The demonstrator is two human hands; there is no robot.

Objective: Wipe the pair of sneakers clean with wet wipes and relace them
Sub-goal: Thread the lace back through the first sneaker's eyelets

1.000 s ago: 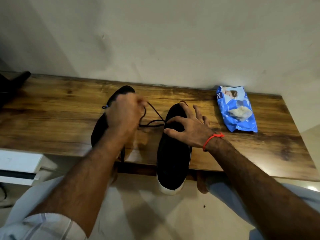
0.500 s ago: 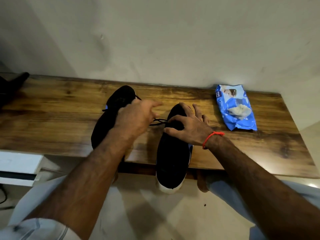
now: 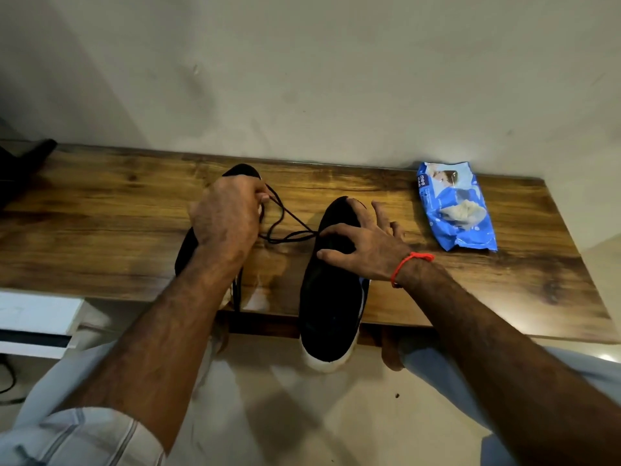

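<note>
Two black sneakers lie on a wooden table (image 3: 100, 213). The right sneaker (image 3: 331, 304) has a white toe cap that juts past the front edge. My right hand (image 3: 363, 243) rests on top of it, thumb and fingers curled round its upper. A black lace (image 3: 289, 227) runs from under that hand leftward in a loose loop. My left hand (image 3: 228, 216) pinches the lace's other end above the left sneaker (image 3: 242, 171), which it mostly hides.
A blue pack of wet wipes (image 3: 455, 205) lies at the back right of the table, against the pale wall. A dark object (image 3: 20, 166) sits at the far left. A white unit (image 3: 37, 321) stands below the table's left end.
My left hand has drawn back to the left, away from the right sneaker, pulling a longer loop of lace out. My right hand has stayed on the right sneaker.
</note>
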